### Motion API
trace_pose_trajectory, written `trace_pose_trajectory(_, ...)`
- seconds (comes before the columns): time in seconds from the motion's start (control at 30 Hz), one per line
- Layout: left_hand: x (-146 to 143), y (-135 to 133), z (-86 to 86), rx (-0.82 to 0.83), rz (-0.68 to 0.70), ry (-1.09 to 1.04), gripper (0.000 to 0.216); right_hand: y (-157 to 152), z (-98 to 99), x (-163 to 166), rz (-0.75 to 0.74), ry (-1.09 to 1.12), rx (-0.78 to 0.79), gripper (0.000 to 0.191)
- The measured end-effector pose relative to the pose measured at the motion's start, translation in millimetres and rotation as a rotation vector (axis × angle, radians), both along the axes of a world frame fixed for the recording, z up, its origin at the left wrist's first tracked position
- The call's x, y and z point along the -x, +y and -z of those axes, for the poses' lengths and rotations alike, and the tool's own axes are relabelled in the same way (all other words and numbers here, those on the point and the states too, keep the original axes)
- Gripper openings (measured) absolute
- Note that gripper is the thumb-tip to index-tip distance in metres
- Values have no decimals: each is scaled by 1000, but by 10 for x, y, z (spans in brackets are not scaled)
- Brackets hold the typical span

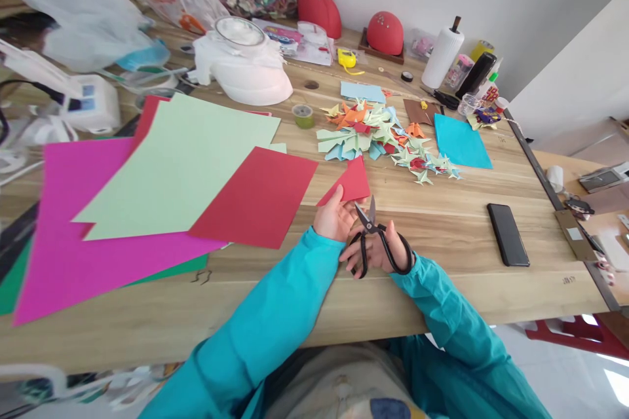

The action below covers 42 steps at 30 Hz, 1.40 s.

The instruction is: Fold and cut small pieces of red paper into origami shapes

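My left hand [335, 216] pinches a folded piece of red paper [351, 182] between thumb and fingers. Close beside it, my right hand [376, 252] has its fingers through the black loops of a pair of scissors [369, 222]. The scissor blades stand partly apart and point up, just below the red paper's lower right corner. Beyond the paper lies a heap of folded paper pieces [361, 131] in pale green, orange, red and blue. A loose red sheet [255, 200] rests to the left, overlapping pale green sheets [191, 163].
Magenta paper [88, 196] spreads under the sheets at left. A roll of green tape [303, 116] sits near the heap. On the right are a blue sheet [462, 141] and a black phone [508, 234]. Red domes [384, 33] and a white bottle [443, 55] stand along the wall.
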<state>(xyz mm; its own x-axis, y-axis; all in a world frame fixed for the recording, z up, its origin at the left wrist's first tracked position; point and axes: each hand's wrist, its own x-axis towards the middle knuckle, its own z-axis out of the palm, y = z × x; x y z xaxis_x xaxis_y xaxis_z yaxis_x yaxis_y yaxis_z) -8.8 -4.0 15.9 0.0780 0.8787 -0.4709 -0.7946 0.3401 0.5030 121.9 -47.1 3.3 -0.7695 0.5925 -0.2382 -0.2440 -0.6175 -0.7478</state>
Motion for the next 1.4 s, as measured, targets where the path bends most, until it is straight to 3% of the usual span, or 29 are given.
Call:
trace_pose_trajectory(0.17, -54, -49, 1, -27, 45, 38, 29, 31, -128, -10, 102, -18, 71, 81)
trace_pose_trajectory(0.27, -99, -68, 36, -80, -46, 148, 22, 36, -159, -18, 142, -58, 85, 85)
trace_pose_trajectory(0.4, -115, -79, 74, -181, -160, 237, 24, 15, -100, -20, 142, -58, -13, 79)
trace_pose_trajectory(0.53, -85, -86, 71, -122, -94, 198, 22, 20, -85, -41, 139, -89, -63, 80)
trace_pose_trajectory(0.77, -119, -137, 25, -133, -66, 158, 22, 51, -157, -151, 285, -137, -128, 73)
trace_pose_trajectory(0.93, -132, -186, -19, -154, 15, 176, 23, 85, -240, -245, 226, -177, -142, 80)
trace_pose_trajectory(1.17, 178, -57, -80, -161, 144, -103, 31, 92, -320, -371, 190, -236, -119, 90)
trace_pose_trajectory(1.27, 208, -59, -89, -163, 168, -61, 32, 77, -316, -383, 77, -242, -110, 90)
trace_pose_trajectory(1.33, 169, -91, -85, -173, 303, 17, 29, 66, -307, -383, 27, -235, -116, 88)
trace_pose_trajectory(1.4, 131, -116, -73, -148, 347, 111, 20, 61, -295, -390, 9, -219, -123, 87)
